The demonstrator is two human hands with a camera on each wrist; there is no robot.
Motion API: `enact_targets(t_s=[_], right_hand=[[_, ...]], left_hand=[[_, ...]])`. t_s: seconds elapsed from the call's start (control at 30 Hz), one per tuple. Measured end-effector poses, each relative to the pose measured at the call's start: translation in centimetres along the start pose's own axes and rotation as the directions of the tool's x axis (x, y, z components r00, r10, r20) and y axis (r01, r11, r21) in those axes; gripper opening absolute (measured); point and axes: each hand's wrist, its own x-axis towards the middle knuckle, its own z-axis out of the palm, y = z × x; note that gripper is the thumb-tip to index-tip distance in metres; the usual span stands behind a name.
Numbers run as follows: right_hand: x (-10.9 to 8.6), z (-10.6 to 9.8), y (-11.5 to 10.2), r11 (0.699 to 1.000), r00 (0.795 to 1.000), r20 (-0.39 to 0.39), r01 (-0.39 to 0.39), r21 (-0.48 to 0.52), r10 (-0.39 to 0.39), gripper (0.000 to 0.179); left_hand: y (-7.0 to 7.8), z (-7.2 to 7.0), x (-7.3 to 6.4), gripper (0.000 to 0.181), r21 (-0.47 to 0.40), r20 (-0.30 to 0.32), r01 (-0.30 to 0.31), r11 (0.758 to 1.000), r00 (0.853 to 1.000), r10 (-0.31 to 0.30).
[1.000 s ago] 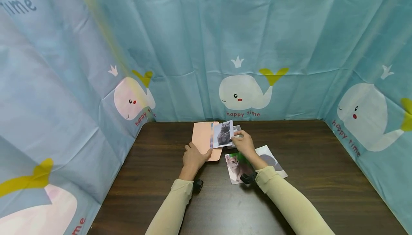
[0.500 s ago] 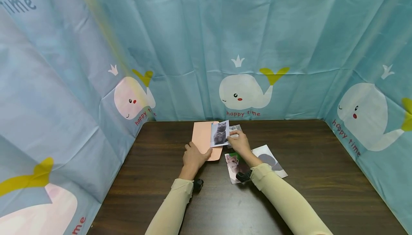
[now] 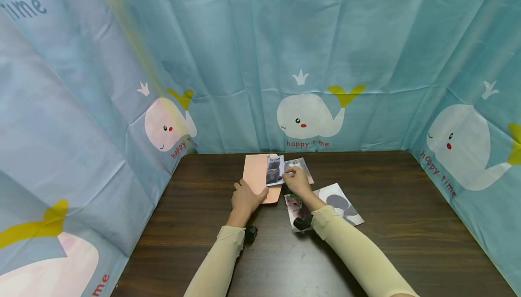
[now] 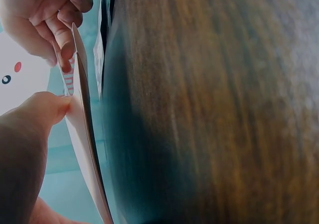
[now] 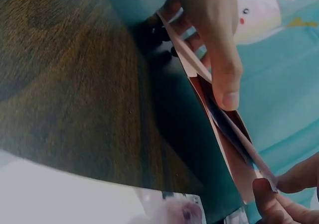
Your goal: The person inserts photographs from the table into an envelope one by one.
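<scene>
A peach envelope (image 3: 254, 170) lies at the back of the table. My left hand (image 3: 245, 200) grips it across its near part, thumb on top and fingers curled at the far edge, as the right wrist view shows. With thumb and fingers my right hand (image 3: 298, 181) pinches the right edge of a grey cat photo (image 3: 274, 170). The photo's left part is hidden inside the envelope's mouth (image 5: 234, 164), which gapes toward the right hand (image 5: 294, 199). In the left wrist view, the left thumb (image 4: 50, 107) presses on the envelope (image 4: 82, 134).
Another cat photo (image 3: 308, 172) lies just behind and right of the right hand. Nearer, a pink kitten photo (image 3: 294, 206) and a white sheet with grey shapes (image 3: 339, 202) lie partly under the right forearm. A blue whale-print curtain (image 3: 228, 120) encloses the dark wooden table (image 3: 183, 224).
My right hand has moved left, sliding the grey cat photo farther into the envelope, so less of it shows. More of the photo behind the hand is uncovered. The left hand has stayed in place.
</scene>
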Motion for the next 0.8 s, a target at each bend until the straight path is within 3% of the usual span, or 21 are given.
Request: enact_targets(t_s=[0.8], right_hand=[[-0.1, 3.2, -1.7, 0.998, 0.999, 0.037, 0.007, -0.059, -0.005, 0.023]], left_hand=[[-0.1, 0.6, 0.3, 0.107, 0.031, -0.022, 0.007, 1.0, 1.0, -0.006]])
